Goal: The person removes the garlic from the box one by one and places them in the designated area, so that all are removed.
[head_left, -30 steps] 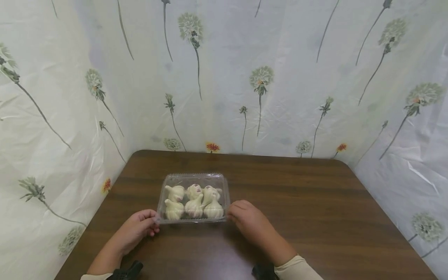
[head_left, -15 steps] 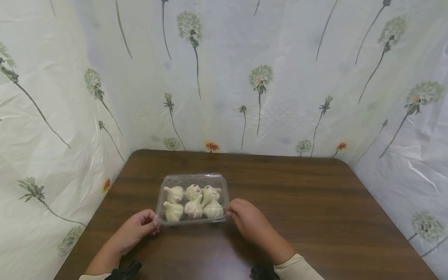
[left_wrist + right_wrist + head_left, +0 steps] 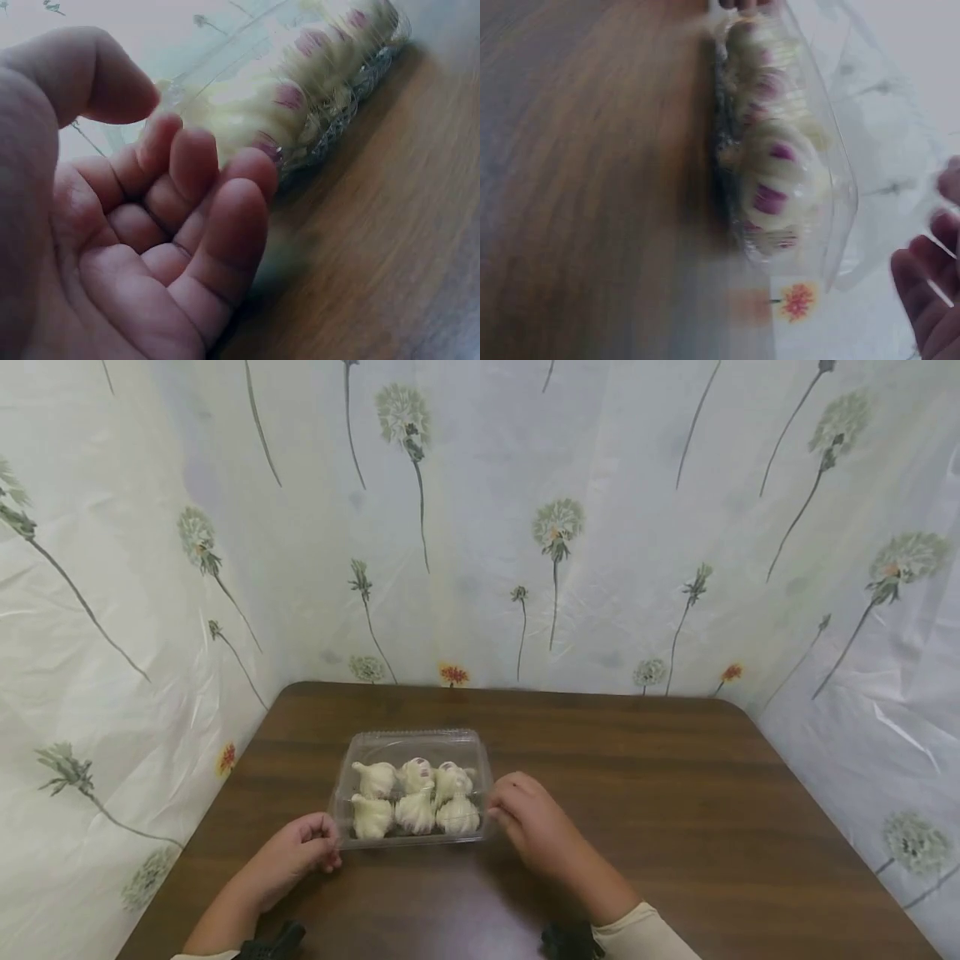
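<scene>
A clear plastic clamshell box (image 3: 442,743) lies on the table with several pale garlic bulbs (image 3: 415,814) inside, some marked with purple patches. At its front left corner is my left hand (image 3: 298,850); in the left wrist view the thumb (image 3: 124,97) and forefinger pinch the corner, while the other fingers are curled. My right hand (image 3: 536,822) is beside the box's right side. In the right wrist view its bent fingers (image 3: 919,285) stand apart from the box edge with nothing between them.
The brown wooden table (image 3: 637,777) carries the box left of its middle. A floral sheet (image 3: 480,510) hangs behind the table and along both sides. Dark wrist devices (image 3: 273,941) show at the bottom of the head view.
The front of the box has come slightly nearer and the bulbs sit a little lower in it. My right hand has moved slightly up and off the corner; my left stays there.
</scene>
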A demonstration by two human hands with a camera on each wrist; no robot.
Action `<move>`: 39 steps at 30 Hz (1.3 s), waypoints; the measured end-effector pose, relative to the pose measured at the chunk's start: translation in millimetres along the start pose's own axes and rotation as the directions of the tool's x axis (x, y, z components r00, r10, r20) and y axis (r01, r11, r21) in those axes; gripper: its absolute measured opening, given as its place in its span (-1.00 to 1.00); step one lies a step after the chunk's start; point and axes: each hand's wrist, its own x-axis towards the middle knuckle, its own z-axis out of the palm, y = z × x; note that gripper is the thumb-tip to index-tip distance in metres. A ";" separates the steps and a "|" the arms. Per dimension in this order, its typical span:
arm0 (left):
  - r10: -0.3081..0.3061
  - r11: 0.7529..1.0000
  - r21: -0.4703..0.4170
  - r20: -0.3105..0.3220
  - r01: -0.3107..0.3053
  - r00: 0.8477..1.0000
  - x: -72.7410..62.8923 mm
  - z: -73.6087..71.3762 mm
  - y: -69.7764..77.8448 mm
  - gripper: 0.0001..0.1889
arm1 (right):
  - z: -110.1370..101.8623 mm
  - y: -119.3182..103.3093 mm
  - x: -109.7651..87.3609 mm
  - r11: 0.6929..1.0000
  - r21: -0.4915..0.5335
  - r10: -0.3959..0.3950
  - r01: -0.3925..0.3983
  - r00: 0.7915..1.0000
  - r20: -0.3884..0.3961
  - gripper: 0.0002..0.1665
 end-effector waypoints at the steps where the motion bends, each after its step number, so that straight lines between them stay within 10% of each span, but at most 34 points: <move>1: -0.020 1.000 -0.010 -0.019 0.020 1.000 -0.1 0.6 0.7 -0.94 | -1.3 -0.6 1.1 1.000 0.014 -0.002 0.003 1.000 -0.013 -0.94; 7: -0.082 0.992 -0.114 -0.265 0.054 0.961 7.1 8.8 3.8 -0.64 | -9.7 -1.6 17.8 0.988 0.149 0.043 -0.031 0.996 -0.075 -0.94; 13: 0.037 0.999 -0.004 -0.372 -0.042 0.928 16.9 14.7 0.8 -0.44 | -17.6 8.5 43.6 0.920 0.351 0.228 -0.175 0.967 -0.116 -0.97; 19: 0.085 0.996 0.004 -0.380 -0.090 0.921 18.0 19.1 -1.2 -0.37 | -20.0 23.2 55.4 0.731 0.609 0.397 -0.306 0.918 -0.015 -0.69; 25: 0.050 0.997 -0.037 -0.384 -0.069 0.922 18.1 21.9 0.8 -0.34 | -6.6 46.7 52.5 0.462 0.863 0.259 -0.203 0.962 0.088 -0.27; 32: 0.028 0.998 -0.038 -0.347 -0.044 0.937 18.4 22.5 -0.2 -0.32 | 16.3 63.6 46.4 0.405 0.871 0.191 -0.277 0.958 0.215 -0.23; 39: 0.062 0.995 -0.048 -0.338 -0.083 0.939 16.1 22.8 0.5 -0.32 | 34.3 72.9 46.8 0.246 0.890 0.269 -0.384 0.909 0.317 -0.23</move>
